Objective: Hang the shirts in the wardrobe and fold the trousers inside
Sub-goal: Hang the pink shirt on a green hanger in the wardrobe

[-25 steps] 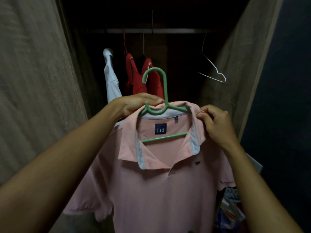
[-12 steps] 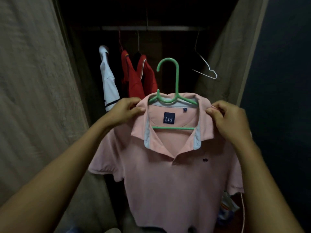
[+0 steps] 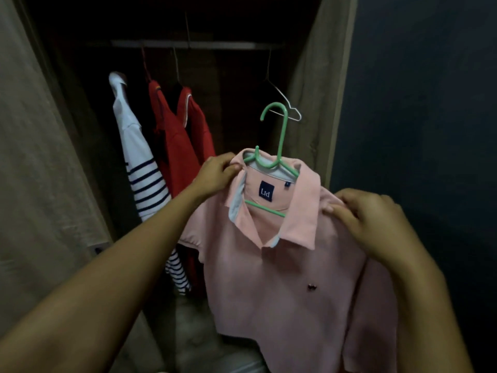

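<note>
A pink polo shirt [image 3: 285,286] hangs on a green plastic hanger [image 3: 279,146], held up in front of the open wardrobe. My left hand [image 3: 215,173] pinches the shirt's left collar and shoulder. My right hand [image 3: 368,216] grips the right shoulder, lower than the left, so the shirt and hanger tilt. The green hook points up and is free, well below the wardrobe rail [image 3: 188,44].
On the rail hang a white shirt with navy stripes [image 3: 139,162], two red shirts [image 3: 177,141] and an empty wire hanger [image 3: 285,103]. Wardrobe doors stand open at the left [image 3: 40,157] and right [image 3: 317,90]. A dark wall [image 3: 430,103] is on the right.
The shirt and hanger moved to the right and tilted, right shoulder lower. My right hand slid down from the collar to the shoulder. The view shifted, showing more of the hanging clothes.
</note>
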Demonstrator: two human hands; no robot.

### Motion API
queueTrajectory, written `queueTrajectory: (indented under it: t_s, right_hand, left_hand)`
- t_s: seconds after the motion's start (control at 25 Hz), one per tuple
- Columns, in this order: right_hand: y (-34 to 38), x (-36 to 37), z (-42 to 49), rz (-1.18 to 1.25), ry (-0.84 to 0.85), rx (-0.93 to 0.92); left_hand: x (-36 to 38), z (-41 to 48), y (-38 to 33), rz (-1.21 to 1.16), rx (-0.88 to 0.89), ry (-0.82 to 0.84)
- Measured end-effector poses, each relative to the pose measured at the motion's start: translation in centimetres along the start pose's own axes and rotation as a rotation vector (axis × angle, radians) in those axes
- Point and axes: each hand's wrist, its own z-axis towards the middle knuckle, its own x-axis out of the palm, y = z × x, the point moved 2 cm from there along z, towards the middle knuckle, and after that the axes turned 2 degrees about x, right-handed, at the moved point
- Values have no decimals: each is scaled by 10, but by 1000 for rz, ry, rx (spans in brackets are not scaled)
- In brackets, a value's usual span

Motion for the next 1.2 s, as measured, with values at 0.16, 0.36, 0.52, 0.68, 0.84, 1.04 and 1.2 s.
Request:
queueTrajectory:
  t_s: [0.16, 0.36, 0.52, 0.68, 0.84, 1.04, 1.2]
  right_hand:
    - [23, -23, -3, -63, -115, 30]
    - [47, -35, 17, -279, -143, 141]
    - [55, -19, 49, -344, -157, 198]
    - [51, 11, 86, -321, -162, 240]
    - [36, 39, 116, -264, -131, 331]
    - [8, 60, 129, -216, -101, 454]
    - [3, 73, 128, -212, -148, 389]
  left_hand:
    - [24, 23, -13, 29, -69, 5]
    - [12, 28, 2, 117, -91, -27]
    - [-11, 19, 21, 170, -105, -147]
    - [-29, 16, 26, 239, -69, -275]
    - [-42, 20, 36, 309, -53, -365]
    - [-43, 22, 43, 365, -50, -442]
    - [-38, 21, 40, 397, -29, -474]
